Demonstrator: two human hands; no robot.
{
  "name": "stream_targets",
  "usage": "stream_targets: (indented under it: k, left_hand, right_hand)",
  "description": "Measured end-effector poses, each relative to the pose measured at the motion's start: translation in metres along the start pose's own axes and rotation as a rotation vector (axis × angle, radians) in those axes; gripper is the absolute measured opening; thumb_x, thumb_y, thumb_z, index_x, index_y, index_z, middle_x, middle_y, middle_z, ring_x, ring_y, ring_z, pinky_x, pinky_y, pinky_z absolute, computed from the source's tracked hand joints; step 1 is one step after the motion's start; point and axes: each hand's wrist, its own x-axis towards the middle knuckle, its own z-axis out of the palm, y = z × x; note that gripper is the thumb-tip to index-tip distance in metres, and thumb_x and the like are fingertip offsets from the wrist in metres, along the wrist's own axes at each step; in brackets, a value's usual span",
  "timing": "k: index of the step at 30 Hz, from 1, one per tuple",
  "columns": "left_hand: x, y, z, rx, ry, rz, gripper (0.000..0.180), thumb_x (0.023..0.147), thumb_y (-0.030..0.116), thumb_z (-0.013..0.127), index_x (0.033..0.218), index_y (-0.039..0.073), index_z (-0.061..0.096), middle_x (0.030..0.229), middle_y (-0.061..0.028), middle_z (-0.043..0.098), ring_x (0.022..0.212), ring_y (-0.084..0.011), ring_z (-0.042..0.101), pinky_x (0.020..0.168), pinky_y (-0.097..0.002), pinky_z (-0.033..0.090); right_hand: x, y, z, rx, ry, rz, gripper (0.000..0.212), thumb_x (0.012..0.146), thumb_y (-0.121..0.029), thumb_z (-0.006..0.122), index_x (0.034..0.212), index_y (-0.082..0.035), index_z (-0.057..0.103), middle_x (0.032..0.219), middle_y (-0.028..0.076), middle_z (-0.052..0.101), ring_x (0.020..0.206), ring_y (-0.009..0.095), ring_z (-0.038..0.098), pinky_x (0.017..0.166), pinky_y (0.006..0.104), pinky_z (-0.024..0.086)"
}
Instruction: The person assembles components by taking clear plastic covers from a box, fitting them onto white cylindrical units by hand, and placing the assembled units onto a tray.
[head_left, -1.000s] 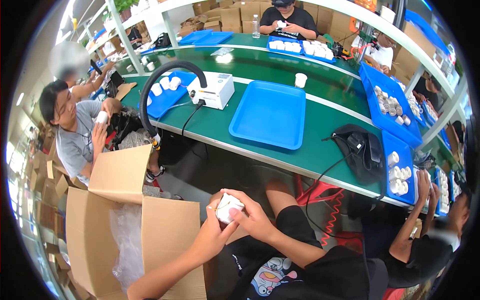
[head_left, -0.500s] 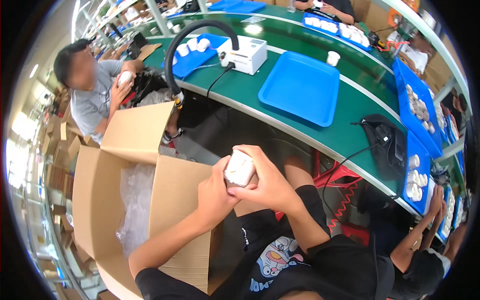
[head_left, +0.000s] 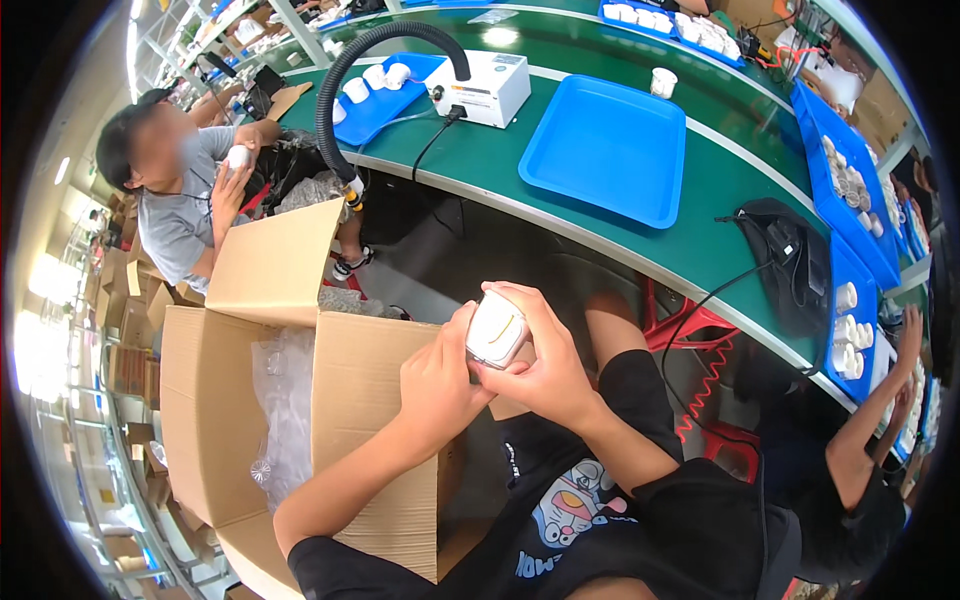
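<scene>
We hold a small white rounded part [head_left: 496,328] over our lap, between the open cardboard box [head_left: 360,400] at left and the green worktop [head_left: 700,230] beyond. Our left hand [head_left: 437,382] and right hand [head_left: 545,365] both clasp it, fingers curled around it. It seems mid-handling, not yet set down; the blue tray [head_left: 610,150] sits unfilled.

An open brown cardboard box [head_left: 250,400] lined with clear plastic fills the lower left. Across the top runs a green counter [head_left: 700,200] carrying an empty blue plastic tray [head_left: 610,150], a white boxy machine [head_left: 480,88] and a black ribbed hose [head_left: 350,70].
</scene>
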Motion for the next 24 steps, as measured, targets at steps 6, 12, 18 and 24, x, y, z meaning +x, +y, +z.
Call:
stream_targets:
  k: [6, 12, 18, 24]
  left_hand:
    - [0.011, 0.002, 0.011, -0.057, -0.144, -0.096, 0.078, 0.075, 0.039, 0.082, 0.134, 0.003, 0.045, 0.103, -0.0165, 0.068, 0.083, -0.0309, 0.069, 0.069, -0.0388, 0.054]
    - [-0.013, -0.02, 0.008, -0.199, -0.074, -0.017, 0.055, 0.087, 0.022, 0.071, 0.131, -0.002, 0.049, 0.117, -0.0234, 0.062, 0.104, -0.0377, 0.064, 0.087, -0.0408, 0.051]
    - [0.003, 0.001, -0.001, -0.084, -0.389, 0.014, 0.08, 0.083, 0.04, 0.077, 0.142, 0.002, 0.037, 0.116, -0.029, 0.061, 0.1, -0.0425, 0.064, 0.082, -0.0457, 0.052]
    - [0.049, 0.015, 0.025, -0.102, -0.682, 0.119, 0.064, 0.091, 0.036, 0.067, 0.141, 0.004, 0.042, 0.124, -0.0252, 0.057, 0.109, -0.0394, 0.059, 0.089, -0.0442, 0.049]
  right_hand:
    - [-0.003, 0.024, -0.01, -0.086, 0.04, 0.004, 0.067, 0.065, -0.011, 0.079, 0.126, -0.001, 0.054, 0.125, 0.016, 0.058, 0.112, 0.029, 0.059, 0.097, 0.0355, 0.046]
    - [-0.009, 0.031, 0.019, 0.222, -0.032, 0.052, 0.053, 0.078, -0.018, 0.075, 0.124, 0.0, 0.054, 0.103, 0.016, 0.063, 0.097, 0.03, 0.063, 0.086, 0.0373, 0.05]
    - [-0.007, 0.014, -0.07, 0.159, 0.225, 0.044, 0.058, 0.073, -0.018, 0.077, 0.123, -0.001, 0.053, 0.097, 0.014, 0.064, 0.086, 0.024, 0.066, 0.074, 0.0351, 0.053]
    - [-0.024, -0.021, -0.184, 0.151, 0.56, 0.007, 0.06, 0.079, -0.016, 0.076, 0.13, -0.005, 0.046, 0.107, 0.01, 0.062, 0.095, 0.017, 0.064, 0.082, 0.0337, 0.053]
